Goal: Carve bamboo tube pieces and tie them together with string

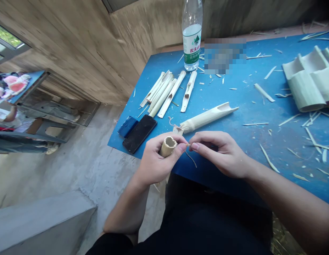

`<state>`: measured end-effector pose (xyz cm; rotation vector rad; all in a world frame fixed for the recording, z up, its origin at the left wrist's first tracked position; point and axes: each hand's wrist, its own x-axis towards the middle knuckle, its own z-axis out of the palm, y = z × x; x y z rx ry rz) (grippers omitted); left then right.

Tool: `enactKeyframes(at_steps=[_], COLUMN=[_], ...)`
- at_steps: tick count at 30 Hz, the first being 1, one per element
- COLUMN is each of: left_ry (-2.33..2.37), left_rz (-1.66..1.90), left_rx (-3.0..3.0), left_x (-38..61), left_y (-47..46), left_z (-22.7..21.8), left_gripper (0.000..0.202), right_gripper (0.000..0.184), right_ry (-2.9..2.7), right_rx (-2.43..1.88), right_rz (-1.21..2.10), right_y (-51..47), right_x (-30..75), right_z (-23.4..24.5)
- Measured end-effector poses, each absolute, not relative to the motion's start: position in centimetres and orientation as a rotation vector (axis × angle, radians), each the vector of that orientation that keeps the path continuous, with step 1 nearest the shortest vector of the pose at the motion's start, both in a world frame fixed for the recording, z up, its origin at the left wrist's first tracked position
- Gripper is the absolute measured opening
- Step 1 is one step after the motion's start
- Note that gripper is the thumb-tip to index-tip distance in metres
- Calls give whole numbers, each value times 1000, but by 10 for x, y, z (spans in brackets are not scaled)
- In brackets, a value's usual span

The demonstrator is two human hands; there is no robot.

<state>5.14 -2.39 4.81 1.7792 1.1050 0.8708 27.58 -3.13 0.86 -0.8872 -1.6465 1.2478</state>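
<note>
**Pinching a thread [191, 158] beside a bamboo tube [167, 146]**

My left hand [155, 161] wraps around the bamboo tube, its fingers [177, 150] curled tightly against the side, with the hollow end facing up. My right hand [220, 154] comes in from the other side, thumb and forefinger pressed together at the thread's end, right up against my left fingertips. The rest of the thread droops in a loose curve below them. Both hands hover at the near edge of the blue tabletop [233, 94], forearms angled inward.

Just ahead of my hands lies a longer bamboo piece [208, 118], cut open at its far end and wrapped near the other, with a loop of string [171, 122] trailing from it. Beyond that sits a group of slim, shaped bamboo strips [161, 94], and beside them a notched piece [188, 91]. So plenty of cutting is done: the pieces have their shapes, and shavings [265, 72] lie scattered across the tabletop. The thread work is left open, since the strips lie loose and unjoined. Wide bamboo sections [308, 79] sit off to my right, while a phone [139, 134] and a water bottle [191, 42] stand clear of my hands.
</note>
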Motion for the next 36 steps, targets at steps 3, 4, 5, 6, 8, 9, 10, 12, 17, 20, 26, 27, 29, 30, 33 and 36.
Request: enactKeyframes(at_steps=[3,4,5,6,8,9,10,12,17,20,26,27,29,30,33,36], left_ry=[1105,1111,1115,1118,1123,1124,1127,1149,1195,1224,1223,1225,1219,1208,1188,1209], left_rz=[881,890,900,909,916,916,919,933,999,997,929,928,930,929,919,922], left_rx=[1791,1794,1792,1788,1780,1786,1797,1826,1895,1912,1890,1883,1865,1859,1853,1859], left_x=[51,51,51,52,52,52,53,54,56,57,59,59,60,61,63,64], left_y=[-24,-24,-24,-24,-24,-24,-25,-26,-29,-29,-29,-29,-29,-29,-29,-28], left_z=[46,46,45,45,45,44,44,43,38,35,38,38,39,38,37,35], left_gripper=[7,7,7,6,6,7,7,7,5,3,9,9,5,5,14,13], right_gripper=[26,25,25,24,24,24,24,25,22,29,16,13,8,7,9,10], right_ry=[-1669,-1672,-1674,-1677,-1698,-1711,-1722,-1745,-1795,-1815,-1791,-1785,-1780,-1779,-1762,-1743], right_rx=[-903,-915,-929,-940,-944,-939,-937,-943,-946,-840,-805,-843,-919,-946,-976,-949], right_rz=[1216,1191,1165,1139,1103,1095,1091,1080,758,524,512,528,550,555,562,589], right_y=[-31,-30,-30,-29,-29,-29,-29,-30,-31,-29,-30,-31,-34,-35,-36,-35], right_x=[275,275,275,274,274,273,273,273,272,272,271,271,271,271,271,271], right_z=[8,8,8,8,7,6,5,4,2,2,1,1,0,-1,0,2])
